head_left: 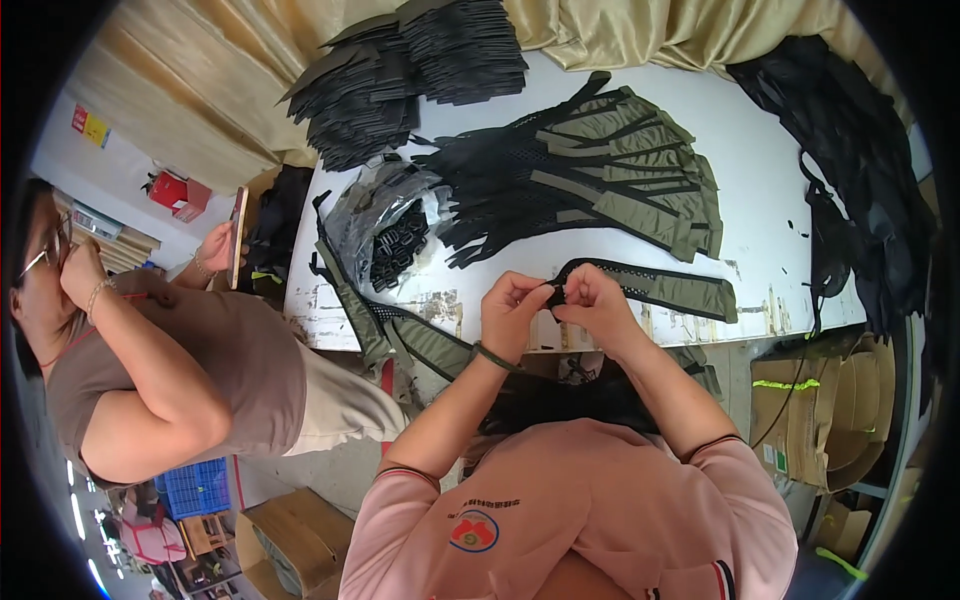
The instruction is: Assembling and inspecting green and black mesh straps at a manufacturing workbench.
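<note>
Close together at the table's near edge, my left hand (512,312) and my right hand (603,308) are both closed in a pinch. Between their fingertips is a small black piece (557,294) that looks like a buckle, at the narrow end of an olive-green shoulder strap (680,290) with black edging. The strap lies on the table to the right of my right hand; fingers partly hide its tip. Left of my hands, a clear plastic bag (350,215) holds a heap of black plastic buckles (400,245). More green straps (430,345) hang over the near left edge.
A fan of green-and-black straps (630,170) covers the white table's (765,160) middle. Behind stand stacks of black flat pieces (460,50). Black fabric (850,170) drapes over the right side. A co-worker (180,350) stands at left holding a flat device (239,235). Cardboard boxes (785,410) sit below.
</note>
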{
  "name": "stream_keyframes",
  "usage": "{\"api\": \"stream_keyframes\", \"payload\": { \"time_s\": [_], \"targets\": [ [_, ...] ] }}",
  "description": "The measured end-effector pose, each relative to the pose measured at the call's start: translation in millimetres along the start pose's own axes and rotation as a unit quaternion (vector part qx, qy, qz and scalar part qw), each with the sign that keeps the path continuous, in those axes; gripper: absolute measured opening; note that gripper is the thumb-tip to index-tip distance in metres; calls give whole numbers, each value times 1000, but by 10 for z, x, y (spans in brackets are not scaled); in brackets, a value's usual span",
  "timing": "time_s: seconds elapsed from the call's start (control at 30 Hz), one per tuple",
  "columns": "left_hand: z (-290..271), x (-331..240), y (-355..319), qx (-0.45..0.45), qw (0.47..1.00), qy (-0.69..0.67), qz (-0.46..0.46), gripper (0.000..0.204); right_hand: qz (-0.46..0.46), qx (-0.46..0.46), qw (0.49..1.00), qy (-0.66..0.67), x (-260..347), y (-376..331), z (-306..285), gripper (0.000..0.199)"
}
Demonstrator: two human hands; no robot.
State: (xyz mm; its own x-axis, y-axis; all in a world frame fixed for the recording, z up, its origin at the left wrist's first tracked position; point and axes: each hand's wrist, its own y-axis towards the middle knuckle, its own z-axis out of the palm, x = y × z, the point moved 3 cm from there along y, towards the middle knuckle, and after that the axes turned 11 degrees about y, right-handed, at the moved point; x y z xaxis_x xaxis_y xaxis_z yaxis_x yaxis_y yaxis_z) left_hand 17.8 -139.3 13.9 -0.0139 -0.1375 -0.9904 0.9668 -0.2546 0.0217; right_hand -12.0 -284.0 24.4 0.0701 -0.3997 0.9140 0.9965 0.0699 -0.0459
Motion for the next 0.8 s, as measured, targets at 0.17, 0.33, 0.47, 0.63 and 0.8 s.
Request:
{"api": "stream_keyframes", "payload": {
  "time_s": [0.17,0.33,0.47,0.63,0.8],
  "targets": [
    [25,-41,-96,15,997,61,44,9,16,-14,999,39,47,-78,8,26],
    [49,-67,-144,49,992,44,112,9,23,-40,992,116,14,-93,-8,25],
    [-17,-6,-139,21,998,50,26,12,-17,-53,991,121,2,-95,33,24],
    [13,-40,-163,36,997,37,51,15,-84,-61,995,-17,11,-105,36,23],
    [57,-39,-200,81,989,37,116,19,-24,-42,996,80,-28,-97,-12,23]
  ]
}}
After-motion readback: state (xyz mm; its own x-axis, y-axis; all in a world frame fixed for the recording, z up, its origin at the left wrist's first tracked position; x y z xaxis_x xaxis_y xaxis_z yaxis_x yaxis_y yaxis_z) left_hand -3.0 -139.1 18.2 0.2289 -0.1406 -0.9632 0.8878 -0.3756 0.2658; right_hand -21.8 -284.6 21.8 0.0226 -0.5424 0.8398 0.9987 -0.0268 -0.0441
